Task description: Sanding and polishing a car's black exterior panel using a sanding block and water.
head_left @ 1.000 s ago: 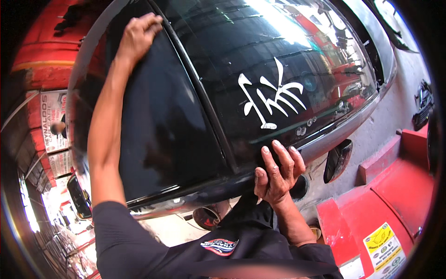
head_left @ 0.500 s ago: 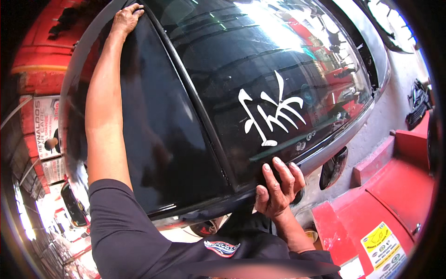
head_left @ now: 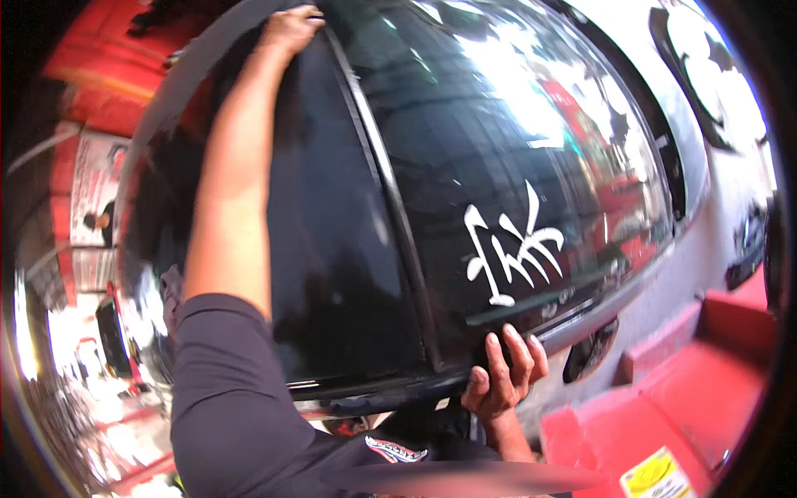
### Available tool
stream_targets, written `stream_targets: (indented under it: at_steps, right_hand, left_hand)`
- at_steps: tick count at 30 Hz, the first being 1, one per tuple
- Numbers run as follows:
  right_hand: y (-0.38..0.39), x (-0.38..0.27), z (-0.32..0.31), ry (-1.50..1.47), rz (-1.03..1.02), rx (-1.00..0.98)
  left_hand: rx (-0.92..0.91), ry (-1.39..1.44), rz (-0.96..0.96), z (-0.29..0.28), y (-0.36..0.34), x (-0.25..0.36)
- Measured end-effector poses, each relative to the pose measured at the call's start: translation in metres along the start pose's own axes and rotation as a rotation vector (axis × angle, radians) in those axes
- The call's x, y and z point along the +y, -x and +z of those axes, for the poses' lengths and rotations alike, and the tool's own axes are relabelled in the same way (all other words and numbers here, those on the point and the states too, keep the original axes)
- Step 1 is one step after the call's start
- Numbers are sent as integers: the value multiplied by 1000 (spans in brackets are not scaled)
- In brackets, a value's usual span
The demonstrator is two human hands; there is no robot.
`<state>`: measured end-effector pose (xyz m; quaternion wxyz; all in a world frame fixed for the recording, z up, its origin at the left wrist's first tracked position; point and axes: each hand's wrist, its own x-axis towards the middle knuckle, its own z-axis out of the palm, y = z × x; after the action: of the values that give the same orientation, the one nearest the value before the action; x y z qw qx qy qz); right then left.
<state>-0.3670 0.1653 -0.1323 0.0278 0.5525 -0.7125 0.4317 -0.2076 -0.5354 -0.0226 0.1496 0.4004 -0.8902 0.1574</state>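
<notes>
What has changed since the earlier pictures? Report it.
The left hand has moved farther out along the black strip. The glass and its white sticker now sit lower in the picture. No taking hold or letting go is clear. The right hand stays at the glass's near edge.

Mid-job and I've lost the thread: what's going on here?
A person is leaning over a vehicle. The left hand reaches to the far end of a dark glossy panel, close to the trim strip; whether it grips anything is unclear. The right hand, open and half curled, is by the near edge of the glass; contact can't be told.
</notes>
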Motion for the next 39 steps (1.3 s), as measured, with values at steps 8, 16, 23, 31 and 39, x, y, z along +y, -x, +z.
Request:
stream_targets:
  at_steps: [8,16,23,31,39]
  right_hand:
    - [0,-1,2,84,48,-21]
    - [2,-1,-1,116,48,38]
    - [3,1,3,68,81,-18]
    - [1,1,-1,78,65,-53]
    - [4,0,0,70,86,-69]
  left_hand:
    - [-3,328,241,-59,120,139]
    - [-3,89,58,-2,2,55]
    - [-101,157,103,-28,56,82]
    - [-104,150,110,-15,20,36]
    - [-164,186,12,-19,33,63]
